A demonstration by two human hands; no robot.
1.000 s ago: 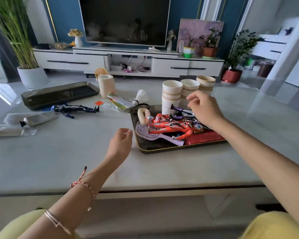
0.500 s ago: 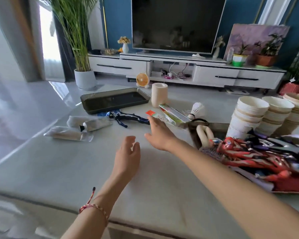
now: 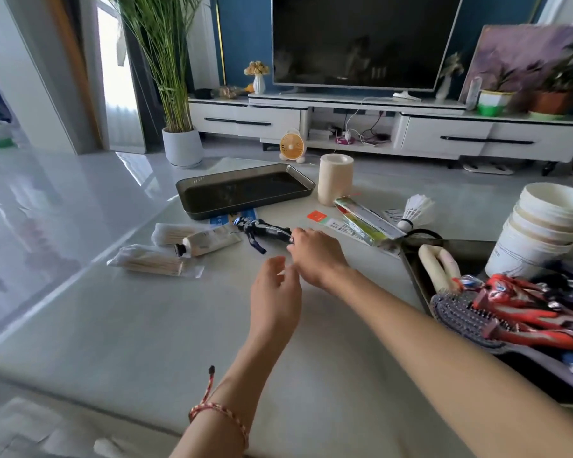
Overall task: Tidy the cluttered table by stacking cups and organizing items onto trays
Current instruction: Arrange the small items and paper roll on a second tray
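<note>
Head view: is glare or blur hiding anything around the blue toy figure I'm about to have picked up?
Head view, centre: the blue toy figure and the right hand at its end are sharp and evenly lit. Head view, left: daylight through the window is blown out and glares off the floor. Head view, edges: the painting is smeared, and the wide lens bows the TV cabinet.

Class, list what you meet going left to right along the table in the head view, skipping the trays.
Nearer swab packet, cream tube, blue toy figure, green box, shuttlecock, stacked paper cups.
</note>
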